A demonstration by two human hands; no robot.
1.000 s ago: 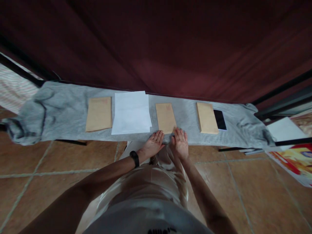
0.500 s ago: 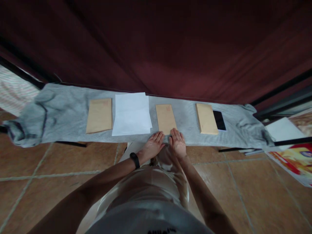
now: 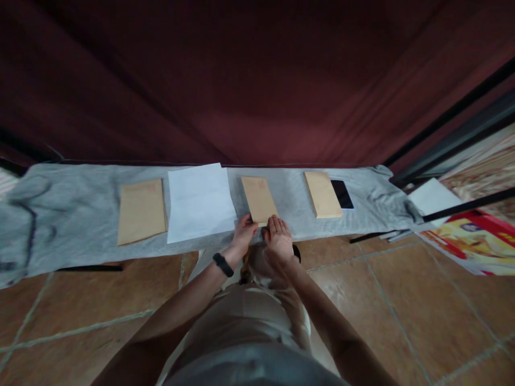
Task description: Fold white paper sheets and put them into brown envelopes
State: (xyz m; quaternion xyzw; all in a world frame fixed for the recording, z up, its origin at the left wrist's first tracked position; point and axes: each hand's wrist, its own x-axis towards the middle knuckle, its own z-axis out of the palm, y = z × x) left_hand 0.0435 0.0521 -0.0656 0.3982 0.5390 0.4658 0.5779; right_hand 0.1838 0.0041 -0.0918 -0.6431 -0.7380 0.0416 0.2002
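Table cover (image 3: pixel 72 214): you see soft grey cloth, matt, creased at both ends.
Middle envelope (image 3: pixel 258 198): matt brown kraft paper, smooth, under your left hand (image 3: pixel 242 236) and right hand (image 3: pixel 279 240).
Left envelope (image 3: pixel 141 211): the same dull brown paper.
Right envelope (image 3: pixel 322 194): brown paper, matt.
White sheet (image 3: pixel 200 202): plain smooth paper, no shine.
Phone (image 3: pixel 342 193): glossy black glass.
Curtain (image 3: pixel 241 80): dark red cloth, matt, in folds.
Floor (image 3: pixel 402 300): your terracotta tiles, slight sheen.
Wristband (image 3: pixel 222 264): black, matt.

- White paper sheets (image 3: pixel 200 202): left of centre on the grey cloth (image 3: pixel 72 214).
- Brown envelope (image 3: pixel 142 210): beside the sheets' left edge.
- Thick envelope stack (image 3: pixel 323 194): near the right end, touching a black phone (image 3: pixel 342 194).
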